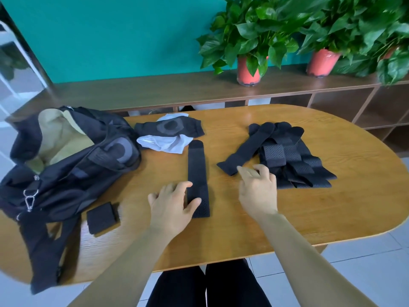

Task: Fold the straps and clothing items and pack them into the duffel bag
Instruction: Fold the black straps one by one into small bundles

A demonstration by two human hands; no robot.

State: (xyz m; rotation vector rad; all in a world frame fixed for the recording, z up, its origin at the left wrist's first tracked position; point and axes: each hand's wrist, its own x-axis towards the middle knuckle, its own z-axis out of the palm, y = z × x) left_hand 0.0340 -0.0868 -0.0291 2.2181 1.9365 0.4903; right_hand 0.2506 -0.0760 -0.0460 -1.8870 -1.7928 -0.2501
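Head view, nearest items first. The person's legs (pixel 208 286), in black, show below the edge of the oval wooden table (pixel 309 207).

The left hand (pixel 172 202) lies palm down with fingers spread and nearly straight. Its thumb rests across the near end of a flat strap (pixel 198 169) and its index finger touches the strap's left edge. Nothing is gripped. This strap lies lengthwise, running away from the person.

The right hand (pixel 257 189) is held over the table with fingers loosely curled and the thumb apart from the index finger. No item is enclosed. The thumb tip is just beside the near end of a diagonal strap (pixel 241 156); whether they touch cannot be told.

Left of the left hand lies a folded strap (pixel 101 218), a small square just beside the duffel bag (pixel 66 169). The bag stands unzipped at the table's left end with its pale lining (pixel 57 138) exposed. Part of it hangs over the near table edge.

The diagonal strap leans on a pile of straps (pixel 296 160), unfolded and overlapping, at centre right.

Farther back a black garment (pixel 170 128) with a grey ring mark lies on a white garment (pixel 163 146), beside the bag's mouth.

Behind the table is a low wooden shelf unit (pixel 155 91) bearing potted plants (pixel 249 72) against a teal wall (pixel 110 36).
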